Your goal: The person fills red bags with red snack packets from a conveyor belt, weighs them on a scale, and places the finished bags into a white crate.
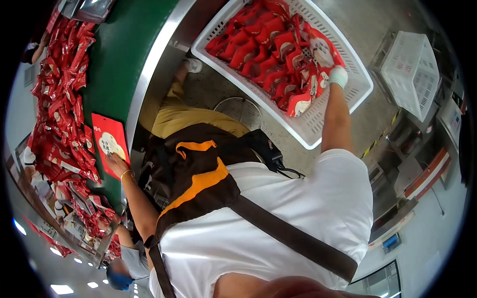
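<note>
At the left, my left hand point(116, 165) has its fingers over the lower end of a flat red packet point(110, 135) with a cream label, at the edge of a green belt point(119, 54). Loose red packets point(62, 99) are heaped beside it along the belt. My right hand point(338, 77), in a pale glove, grips the end of a red pouch point(324, 49) with a light panel. It is inside the right part of a white slotted crate point(310, 138), where red pouches point(268, 39) stand packed in rows.
The belt's metal rim point(149, 74) runs between the belt and the crate. A round metal ring point(242, 99) is near the floor. Another white crate point(410, 72) stands at the right. A co-worker in grey point(133, 256) is at the lower left, with one arm towards the packets.
</note>
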### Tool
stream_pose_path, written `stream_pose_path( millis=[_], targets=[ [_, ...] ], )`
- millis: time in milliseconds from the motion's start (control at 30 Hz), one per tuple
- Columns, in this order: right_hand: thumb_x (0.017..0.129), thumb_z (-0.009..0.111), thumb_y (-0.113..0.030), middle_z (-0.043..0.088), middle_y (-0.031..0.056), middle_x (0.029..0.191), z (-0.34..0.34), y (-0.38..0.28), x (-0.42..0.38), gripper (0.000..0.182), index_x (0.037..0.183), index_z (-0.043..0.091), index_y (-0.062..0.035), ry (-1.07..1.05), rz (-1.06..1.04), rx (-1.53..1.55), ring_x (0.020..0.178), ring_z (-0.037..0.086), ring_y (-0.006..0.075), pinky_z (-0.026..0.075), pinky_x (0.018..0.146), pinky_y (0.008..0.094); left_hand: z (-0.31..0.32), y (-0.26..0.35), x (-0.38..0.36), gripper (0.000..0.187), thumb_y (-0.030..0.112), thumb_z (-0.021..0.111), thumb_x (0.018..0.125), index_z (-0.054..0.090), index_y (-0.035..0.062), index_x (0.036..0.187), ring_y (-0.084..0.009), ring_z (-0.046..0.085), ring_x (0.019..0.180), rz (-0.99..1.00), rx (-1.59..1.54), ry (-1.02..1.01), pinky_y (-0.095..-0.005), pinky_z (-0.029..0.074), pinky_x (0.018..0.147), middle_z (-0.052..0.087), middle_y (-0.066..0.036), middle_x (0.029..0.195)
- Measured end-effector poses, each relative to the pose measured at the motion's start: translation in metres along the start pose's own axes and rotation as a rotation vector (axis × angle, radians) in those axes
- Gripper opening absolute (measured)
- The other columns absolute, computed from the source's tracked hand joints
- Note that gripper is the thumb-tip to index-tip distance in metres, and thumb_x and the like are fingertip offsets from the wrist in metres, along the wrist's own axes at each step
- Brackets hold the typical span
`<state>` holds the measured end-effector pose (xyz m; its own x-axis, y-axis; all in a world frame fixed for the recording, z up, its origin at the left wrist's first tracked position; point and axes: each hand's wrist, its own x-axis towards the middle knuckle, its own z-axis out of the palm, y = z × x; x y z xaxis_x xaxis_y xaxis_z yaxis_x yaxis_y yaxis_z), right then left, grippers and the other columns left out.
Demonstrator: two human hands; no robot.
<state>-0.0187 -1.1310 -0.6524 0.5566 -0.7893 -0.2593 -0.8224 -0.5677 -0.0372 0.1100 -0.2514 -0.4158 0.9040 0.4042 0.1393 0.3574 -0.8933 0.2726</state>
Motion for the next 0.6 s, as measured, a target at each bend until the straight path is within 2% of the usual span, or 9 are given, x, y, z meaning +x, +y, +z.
stream_pose_path(
  millis=[133,200,233,300,333,400,433,500,600],
  targets=[
    [0.091,0.04,-0.028,0.067,0.0206,0.108,-0.034,0.037,0.0,0.039,0.103,0.071,-0.0081,-0.225,0.012,-0.178,0.101,0.065,0.0361,0.05,0.089,0.0464,-0.008,0.003,-0.001,0.057,0.032,0.045,0.096,0.043,-0.0107,0.133,-0.039,0.041,0.13,0.027,0.045,-0.071,-0.0407,0.03,0.11,0.044,-0.028,0.138],
    [0.092,0.038,-0.028,0.067,0.0208,0.108,-0.041,0.049,0.01,0.041,0.103,0.071,-0.0061,-0.169,0.03,-0.107,0.103,0.064,0.0368,0.049,0.091,0.0471,-0.005,0.004,0.001,0.057,0.032,0.045,0.096,0.043,-0.0107,0.133,-0.0388,0.04,0.13,0.025,0.061,-0.05,-0.0406,0.03,0.11,0.044,-0.028,0.139],
    [0.092,0.038,-0.028,0.067,0.0208,0.108,-0.042,0.045,0.018,0.041,0.103,0.071,-0.0061,-0.169,0.031,-0.106,0.103,0.064,0.0368,0.049,0.091,0.0471,-0.004,0.008,-0.001,0.057,0.032,0.045,0.096,0.043,-0.0107,0.134,-0.0386,0.04,0.131,0.014,0.079,-0.033,-0.0406,0.029,0.11,0.044,-0.028,0.139],
    [0.092,0.039,-0.029,0.065,0.0199,0.113,-0.046,0.035,0.036,0.042,0.116,0.065,-0.006,-0.272,-0.016,-0.214,0.106,0.063,0.0365,0.048,0.092,0.0483,-0.004,0.017,-0.004,0.057,0.031,0.045,0.096,0.043,-0.011,0.134,-0.0387,0.04,0.13,-0.02,0.054,-0.021,-0.0405,0.029,0.11,0.044,-0.028,0.139],
    [0.092,0.039,-0.029,0.065,0.0199,0.113,-0.064,0.017,0.028,0.042,0.116,0.065,-0.006,-0.271,-0.016,-0.219,0.106,0.063,0.0365,0.048,0.092,0.0483,-0.002,0.022,-0.006,0.057,0.031,0.045,0.095,0.042,-0.0113,0.133,-0.0387,0.041,0.13,-0.057,0.026,-0.008,-0.0404,0.029,0.11,0.044,-0.029,0.139],
    [0.092,0.043,-0.033,0.063,0.02,0.119,-0.095,-0.038,0.003,0.048,0.131,0.053,-0.0068,-0.267,-0.171,-0.275,0.108,0.062,0.036,0.048,0.092,0.0488,-0.001,0.02,-0.004,0.057,0.03,0.045,0.095,0.043,-0.0116,0.133,-0.0388,0.041,0.13,-0.082,-0.003,-0.033,-0.0404,0.03,0.11,0.044,-0.029,0.138],
    [0.092,0.043,-0.033,0.063,0.02,0.119,-0.077,-0.038,0.011,0.048,0.131,0.053,-0.0068,-0.265,-0.181,-0.27,0.108,0.062,0.036,0.048,0.092,0.0488,-0.003,0.019,-0.001,0.057,0.03,0.045,0.094,0.043,-0.0119,0.132,-0.039,0.042,0.129,-0.103,-0.031,-0.054,-0.0404,0.03,0.11,0.045,-0.029,0.138],
    [0.092,0.047,-0.037,0.061,0.021,0.122,-0.036,-0.048,0.022,0.051,0.135,0.047,-0.0097,-0.078,-0.049,-0.214,0.109,0.062,0.035,0.048,0.092,0.0493,-0.006,0.015,0.004,0.057,0.03,0.046,0.093,0.044,-0.0122,0.131,-0.0395,0.044,0.127,-0.066,-0.02,-0.089,-0.0417,0.032,0.108,0.045,-0.03,0.136],
    [0.092,0.05,-0.038,0.063,0.0226,0.117,-0.033,-0.071,0.012,0.045,0.127,0.053,-0.0102,-0.21,-0.128,-0.157,0.108,0.062,0.0364,0.048,0.091,0.0496,-0.004,0.019,0.003,0.057,0.031,0.048,0.093,0.044,-0.0097,0.132,-0.04,0.044,0.126,-0.012,0.003,-0.095,-0.0431,0.032,0.107,0.045,-0.031,0.136]
  ],
)
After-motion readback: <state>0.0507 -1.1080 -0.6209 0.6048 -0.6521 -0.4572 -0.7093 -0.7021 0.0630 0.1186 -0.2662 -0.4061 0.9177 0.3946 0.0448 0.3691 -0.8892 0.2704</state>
